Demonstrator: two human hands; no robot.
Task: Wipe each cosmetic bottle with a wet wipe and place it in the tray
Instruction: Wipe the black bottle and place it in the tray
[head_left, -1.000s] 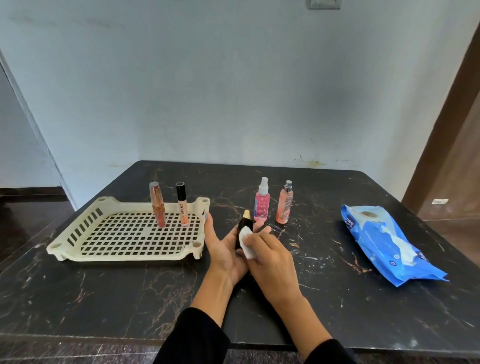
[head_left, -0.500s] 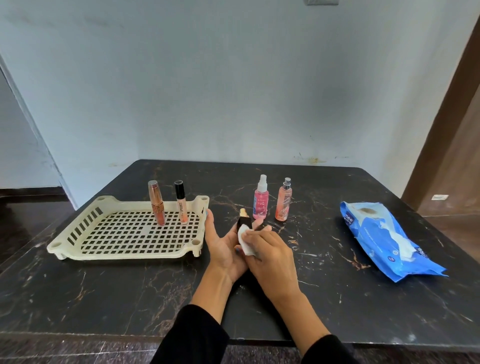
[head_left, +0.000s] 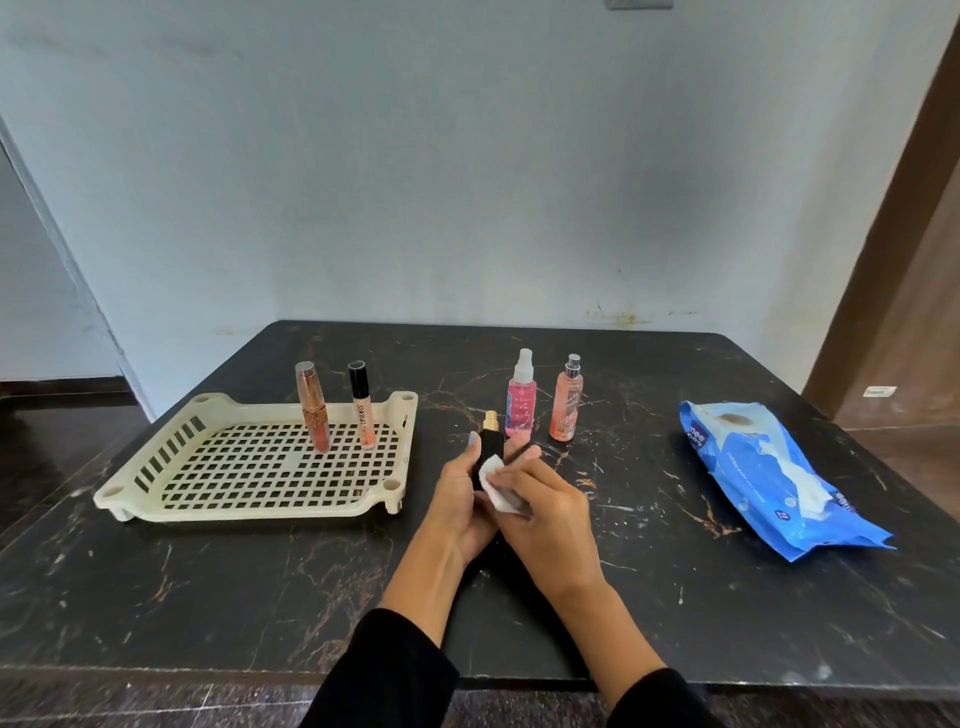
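Note:
My left hand (head_left: 460, 506) grips a small black bottle with a gold top (head_left: 490, 436), held upright above the table. My right hand (head_left: 545, 512) pinches a white wet wipe (head_left: 496, 480) and presses it against the bottle's side. The cream slotted tray (head_left: 249, 512) lies to the left. Two tubes stand at its far side: a rose-gold one (head_left: 313, 408) and a lip gloss with a black cap (head_left: 362, 405). On the table behind my hands stand a pink spray bottle (head_left: 520, 402) and a peach spray bottle (head_left: 567, 400).
A blue wet-wipe pack (head_left: 774, 467) lies at the right on the black marble table (head_left: 208, 597), with a wipe poking out of its opening. A pale wall runs behind the table. A brown door frame (head_left: 893, 249) stands at the far right.
My left thumb has closed in against the bottle from its spread position. The wipe in my right hand has shifted slightly over the bottle. The view has tilted up a little.

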